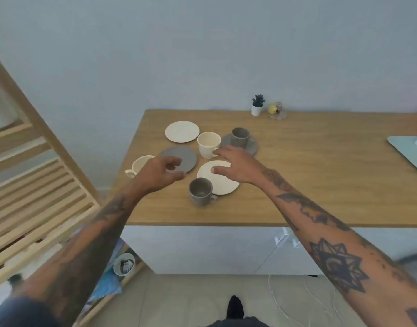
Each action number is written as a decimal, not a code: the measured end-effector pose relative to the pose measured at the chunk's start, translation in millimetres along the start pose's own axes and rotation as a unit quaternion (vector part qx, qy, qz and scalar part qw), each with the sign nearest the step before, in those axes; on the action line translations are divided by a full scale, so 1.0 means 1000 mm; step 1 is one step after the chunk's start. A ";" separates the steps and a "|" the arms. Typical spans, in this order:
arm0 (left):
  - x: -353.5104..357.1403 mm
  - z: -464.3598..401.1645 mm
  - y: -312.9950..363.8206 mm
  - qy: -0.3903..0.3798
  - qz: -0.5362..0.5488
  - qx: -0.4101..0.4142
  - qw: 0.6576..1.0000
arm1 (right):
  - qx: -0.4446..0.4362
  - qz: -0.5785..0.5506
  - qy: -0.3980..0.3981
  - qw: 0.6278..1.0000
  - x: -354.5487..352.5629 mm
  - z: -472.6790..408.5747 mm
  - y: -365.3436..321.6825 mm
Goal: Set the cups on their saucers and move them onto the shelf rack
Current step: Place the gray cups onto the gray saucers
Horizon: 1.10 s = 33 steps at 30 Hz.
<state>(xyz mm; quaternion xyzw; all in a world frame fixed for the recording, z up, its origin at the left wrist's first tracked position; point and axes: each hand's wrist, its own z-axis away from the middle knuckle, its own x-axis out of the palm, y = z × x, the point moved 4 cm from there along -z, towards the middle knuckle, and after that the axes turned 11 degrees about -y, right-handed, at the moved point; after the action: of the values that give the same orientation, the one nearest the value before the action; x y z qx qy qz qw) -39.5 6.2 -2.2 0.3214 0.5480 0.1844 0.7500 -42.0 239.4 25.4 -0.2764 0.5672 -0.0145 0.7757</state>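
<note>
The head view looks down on a wooden desk (297, 185) set against a pale wall, with a slatted wooden shelf rack (37, 180) standing off its left edge. Near the desk's left end lie four saucers and four cups. A cream saucer (182, 131) sits bare toward the far edge, and a grey saucer (182, 156) lies bare just in front of it. A cream cup (208, 143) stands upright on the desk between these saucers and a grey cup (240, 137), which already sits on its own grey saucer (252, 148). A second cream saucer (223, 182) lies nearer the front edge, with another grey cup (201, 191) upright just beside its left rim; whether they touch is unclear. A second cream cup (139, 165) stands close to the left edge, handle pointing to the front. The left hand (159, 172) hovers over the near rim of the bare grey saucer, fingers loosely curled and gripping nothing. The right hand (237, 165) is spread above the nearer cream saucer, fingers apart, fingertips close to the upright cream cup, holding nothing. At the far edge stand a small potted plant (257, 105) and a glass dish (277, 111). A pale mat (408, 149) lies at the right edge.
</note>
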 end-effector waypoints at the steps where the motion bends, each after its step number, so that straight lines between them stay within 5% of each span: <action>1: 0.009 -0.001 -0.007 -0.009 0.017 -0.013 1.000 | -0.003 -0.029 -0.017 0.999 0.009 -0.003 0.007; 11: 0.072 -0.002 -0.036 -0.068 0.090 -0.051 0.992 | -0.026 -0.231 -0.075 0.970 0.089 -0.011 0.059; 33: 0.052 -0.042 -0.035 0.003 0.139 0.085 0.987 | -0.009 -0.360 0.052 0.931 0.087 -0.012 0.054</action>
<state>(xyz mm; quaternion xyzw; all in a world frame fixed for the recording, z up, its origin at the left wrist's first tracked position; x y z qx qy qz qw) -64.6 25.2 -71.4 0.4564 0.5143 0.2405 0.6851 -37.5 250.5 -77.1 -0.4683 0.4690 -0.3020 0.6852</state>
